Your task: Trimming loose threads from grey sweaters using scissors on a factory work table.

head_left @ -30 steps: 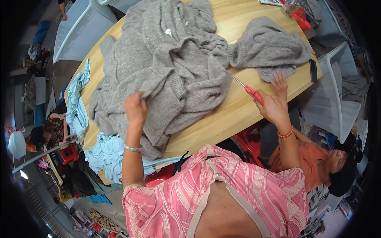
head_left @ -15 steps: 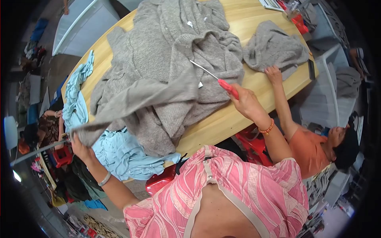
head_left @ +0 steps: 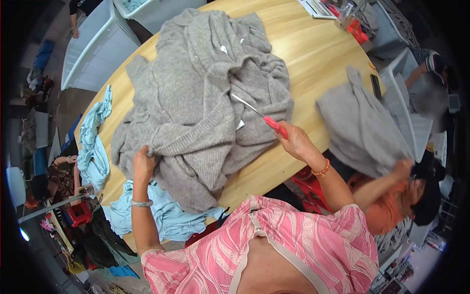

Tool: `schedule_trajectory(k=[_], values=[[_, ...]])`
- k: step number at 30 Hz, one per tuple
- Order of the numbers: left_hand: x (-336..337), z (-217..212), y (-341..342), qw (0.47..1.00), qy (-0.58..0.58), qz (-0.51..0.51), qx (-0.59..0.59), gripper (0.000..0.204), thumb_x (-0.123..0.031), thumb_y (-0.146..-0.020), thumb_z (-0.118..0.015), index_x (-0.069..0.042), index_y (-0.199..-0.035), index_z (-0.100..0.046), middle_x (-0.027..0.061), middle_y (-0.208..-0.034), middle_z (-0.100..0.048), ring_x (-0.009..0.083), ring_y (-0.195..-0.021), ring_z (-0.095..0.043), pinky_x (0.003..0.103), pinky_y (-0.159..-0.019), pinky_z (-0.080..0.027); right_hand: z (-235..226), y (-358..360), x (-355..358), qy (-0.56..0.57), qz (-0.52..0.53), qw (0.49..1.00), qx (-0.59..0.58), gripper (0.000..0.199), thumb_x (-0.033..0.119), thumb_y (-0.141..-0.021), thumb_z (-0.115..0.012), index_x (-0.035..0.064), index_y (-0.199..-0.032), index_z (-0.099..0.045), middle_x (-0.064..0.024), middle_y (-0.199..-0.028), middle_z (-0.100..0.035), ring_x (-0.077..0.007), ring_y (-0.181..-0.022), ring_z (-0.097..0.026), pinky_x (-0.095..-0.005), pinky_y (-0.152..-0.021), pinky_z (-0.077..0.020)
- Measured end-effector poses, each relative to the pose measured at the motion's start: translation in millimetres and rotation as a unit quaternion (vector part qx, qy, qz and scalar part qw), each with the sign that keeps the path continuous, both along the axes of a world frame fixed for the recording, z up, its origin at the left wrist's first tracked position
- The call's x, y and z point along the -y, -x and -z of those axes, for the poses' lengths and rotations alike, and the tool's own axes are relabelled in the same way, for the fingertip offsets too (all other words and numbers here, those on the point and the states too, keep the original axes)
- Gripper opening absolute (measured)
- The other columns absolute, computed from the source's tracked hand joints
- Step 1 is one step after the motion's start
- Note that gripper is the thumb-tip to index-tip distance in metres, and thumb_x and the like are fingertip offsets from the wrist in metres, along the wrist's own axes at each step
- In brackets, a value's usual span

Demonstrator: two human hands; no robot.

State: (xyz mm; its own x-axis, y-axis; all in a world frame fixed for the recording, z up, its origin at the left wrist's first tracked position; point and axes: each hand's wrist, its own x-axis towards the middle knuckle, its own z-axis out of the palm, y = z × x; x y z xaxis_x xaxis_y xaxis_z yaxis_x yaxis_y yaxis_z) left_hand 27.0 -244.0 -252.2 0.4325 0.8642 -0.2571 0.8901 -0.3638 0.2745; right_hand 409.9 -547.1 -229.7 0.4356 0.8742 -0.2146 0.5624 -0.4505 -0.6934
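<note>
A heap of grey knit sweaters (head_left: 181, 83) covers the middle of the table, with small white labels showing. My left hand (head_left: 144, 164), a silver bangle on its wrist, is closed on the ribbed edge of a grey sweater at the heap's near left. In my right hand (head_left: 297, 142) are red-handled scissors (head_left: 275, 126), their slim metal blades together and pointing up-left over the heap. The fingers wrap the handle, hiding part of it. A beaded orange bracelet circles that wrist.
Light blue garments (head_left: 156, 210) lie at the table's near left, more (head_left: 95, 142) along its left edge. At right a co-worker in orange (head_left: 387, 210) lifts a grey garment (head_left: 362, 122). White bins (head_left: 100, 49) stand beyond the wooden table (head_left: 313, 54); a phone (head_left: 376, 87) lies near its right edge.
My left hand has moved right with the sweater's edge, and the stretched fabric now lies over the heap. The scissors shifted slightly. The co-worker has lifted the grey garment toward the table's edge.
</note>
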Motion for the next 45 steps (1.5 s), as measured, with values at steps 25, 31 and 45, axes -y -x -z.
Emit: schedule_trajectory(k=[25, 31, 45], values=[[91.7, 18.1, -135.5, 0.942, 0.098, -0.085, 0.309, 0.064, -0.016, -0.079, -0.072, -0.001, -0.134, -0.043, 0.0134, -0.124, -0.054, 0.021, -0.108, -0.053, 0.033, -0.091, -0.043, -11.4, -95.6, 9.3, -0.001, 0.089, 0.995, -0.042, 0.029, 0.005, -0.092, -0.053, -0.0033, -0.119, -0.054, -0.0121, -0.101, -0.067, -0.0182, -0.096, -0.063, -0.03, -0.085, -0.0473], [57.4, 39.0, -164.3, 0.787, 0.15, -0.206, 0.562, 0.074, -0.013, -0.081, -0.072, 0.001, -0.14, -0.031, 0.0165, -0.119, -0.054, 0.0212, -0.109, -0.054, 0.033, -0.095, -0.043, -41.0, -56.7, -27.6, -0.047, -0.015, 0.992, 0.118, 0.027, 0.015, -0.086, -0.061, 0.0048, -0.111, -0.058, -0.0184, -0.084, -0.055, -0.0376, -0.079, -0.055, -0.0426, -0.072, -0.0454], [88.6, 61.7, -208.3, 0.668, 0.394, -0.184, 0.604, 0.021, -0.003, -0.087, -0.064, 0.002, -0.108, -0.061, 0.0059, -0.095, -0.067, 0.0116, -0.082, -0.062, 0.023, -0.075, -0.048, -58.6, 2.0, -9.1, 0.081, -0.201, 0.969, 0.116, 0.015, 0.018, -0.085, -0.06, 0.0058, -0.09, -0.052, -0.0177, -0.065, -0.06, -0.0386, -0.068, -0.061, -0.0474, -0.061, -0.047]])
